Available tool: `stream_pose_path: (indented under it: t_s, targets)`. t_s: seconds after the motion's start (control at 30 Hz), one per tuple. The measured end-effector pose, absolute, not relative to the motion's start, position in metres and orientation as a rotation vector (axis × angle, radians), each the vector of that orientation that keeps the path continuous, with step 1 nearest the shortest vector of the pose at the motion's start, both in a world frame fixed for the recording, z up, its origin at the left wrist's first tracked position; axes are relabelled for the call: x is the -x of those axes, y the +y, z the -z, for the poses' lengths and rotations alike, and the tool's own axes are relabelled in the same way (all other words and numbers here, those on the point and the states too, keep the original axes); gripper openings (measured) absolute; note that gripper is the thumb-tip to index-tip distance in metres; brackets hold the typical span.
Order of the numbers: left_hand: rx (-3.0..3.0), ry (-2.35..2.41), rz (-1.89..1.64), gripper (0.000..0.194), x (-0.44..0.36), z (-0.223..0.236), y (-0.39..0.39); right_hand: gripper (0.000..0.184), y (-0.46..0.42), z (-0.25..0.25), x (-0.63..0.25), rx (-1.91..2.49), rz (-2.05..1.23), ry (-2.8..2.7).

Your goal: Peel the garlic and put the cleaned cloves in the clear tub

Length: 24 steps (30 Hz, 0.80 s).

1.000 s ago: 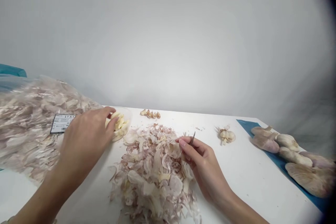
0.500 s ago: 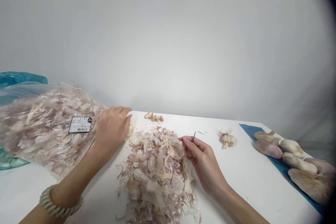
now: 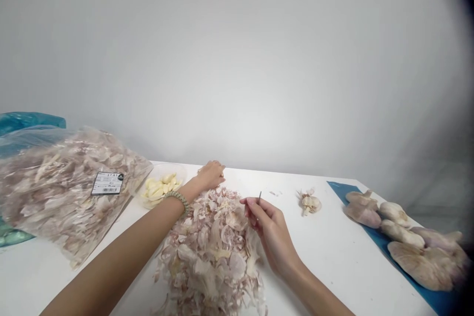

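My left hand (image 3: pixel 212 175) reaches to the back of the table, over the spot of the small unpeeled garlic cloves, which it now covers. Its fingers bend downward with a gap from the thumb; the fingertips are partly hidden. My right hand (image 3: pixel 268 224) is closed in a pinch on a thin dark blade (image 3: pixel 259 197), of which only a short end sticks up. It rests at the right side of a large heap of garlic skins (image 3: pixel 215 256). A clear bowl (image 3: pixel 181 170) of peeled garlic cloves (image 3: pixel 162 186) stands left of my left wrist.
A clear labelled bag (image 3: pixel 66 192) full of garlic skins lies at the left, with teal plastic (image 3: pixel 31 121) behind it. A partly broken garlic bulb (image 3: pixel 310 203) sits right of the heap. Several whole garlic bulbs (image 3: pixel 403 239) lie on a blue sheet (image 3: pixel 340 188) at the right edge.
My left hand has moved from the bowl rightward to the unpeeled cloves, uncovering the peeled ones. My right hand keeps its pinch on the blade. The view has shifted slightly.
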<state>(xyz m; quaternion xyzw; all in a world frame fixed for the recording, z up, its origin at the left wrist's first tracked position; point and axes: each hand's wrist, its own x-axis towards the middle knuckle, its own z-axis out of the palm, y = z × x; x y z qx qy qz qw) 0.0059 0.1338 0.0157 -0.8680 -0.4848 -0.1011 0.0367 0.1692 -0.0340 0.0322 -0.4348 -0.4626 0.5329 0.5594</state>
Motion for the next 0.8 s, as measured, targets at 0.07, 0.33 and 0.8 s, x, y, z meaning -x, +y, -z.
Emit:
stream_pose_path:
  t_s: [0.07,0.33,0.8]
  targets:
    - [2.65,-1.506,0.261,0.03,-0.007,-0.014,0.136,0.035,-0.035,-0.033,-0.169,1.022,-1.256,-1.097]
    - [2.663,-1.527,0.314,0.032,-0.013,-0.005,0.138,0.036,-0.036,-0.036,-0.167,1.023,-1.25,-1.091]
    - [2.741,-1.835,1.704,0.028,-0.035,-0.037,0.093,0.03,-0.029,-0.027,-0.17,1.061,-1.19,-1.154]
